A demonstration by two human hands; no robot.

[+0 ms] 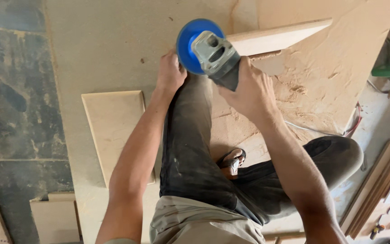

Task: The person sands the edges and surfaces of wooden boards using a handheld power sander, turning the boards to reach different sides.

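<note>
Angle grinder [213,54]: grey head, blue disc, tilted above dusty board, near pale plank's end.

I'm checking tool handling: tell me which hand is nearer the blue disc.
Left. The left hand sits right beside the blue disc, at its lower left edge; the right hand holds the grinder body behind it.

No packages, labels, signs or screens show anywhere in this view, neither near either grip nor farther off at the edges of the dusty workshop floor.
</note>
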